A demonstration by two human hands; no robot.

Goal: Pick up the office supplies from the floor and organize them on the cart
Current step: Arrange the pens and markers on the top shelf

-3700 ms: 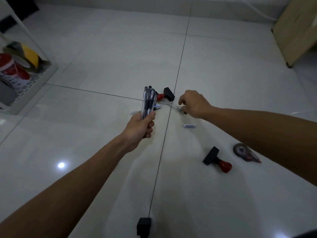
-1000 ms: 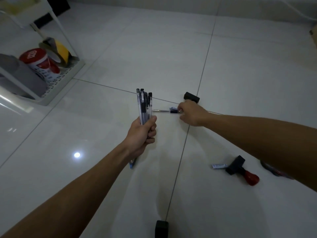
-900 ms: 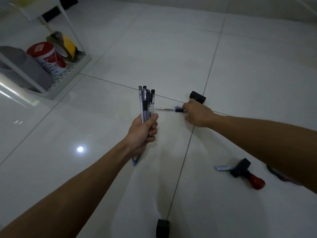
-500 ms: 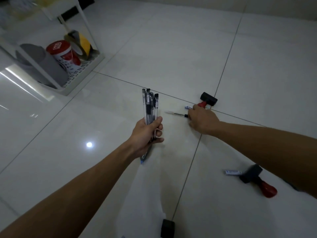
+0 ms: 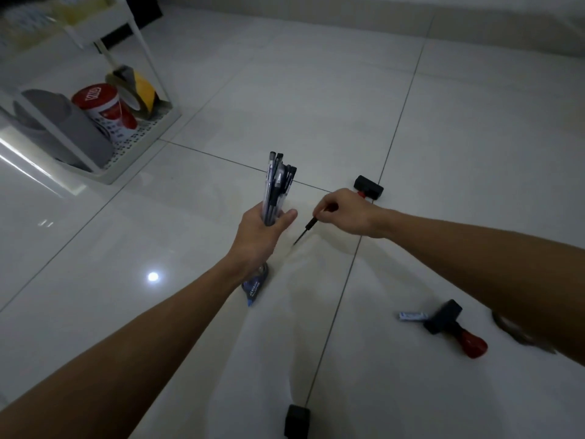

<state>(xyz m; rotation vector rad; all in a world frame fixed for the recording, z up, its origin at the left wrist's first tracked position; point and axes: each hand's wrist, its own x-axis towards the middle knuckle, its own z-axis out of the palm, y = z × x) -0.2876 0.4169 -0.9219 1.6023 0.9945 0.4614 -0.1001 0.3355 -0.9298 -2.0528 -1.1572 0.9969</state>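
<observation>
Floor clutter: two red-handled stamps, one (image 5: 368, 186) just beyond the right hand, one (image 5: 454, 327) near a small eraser (image 5: 413, 316); correction tape (image 5: 254, 285) under the left wrist.
Left hand (image 5: 258, 232): fingers curled round an upright bundle of pens (image 5: 276, 185).
Right hand (image 5: 346, 210): fingertips pinch one pen (image 5: 305, 230), tip slanting down beside the bundle.
Cart (image 5: 142, 137): bottom shelf holds a grey cup (image 5: 66, 122), a red-white tub (image 5: 103, 110), a yellow-black tape roll (image 5: 139, 90).

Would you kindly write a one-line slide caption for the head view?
Left hand grips a bundle of pens while right hand pinches another pen above the tiled floor.
</observation>
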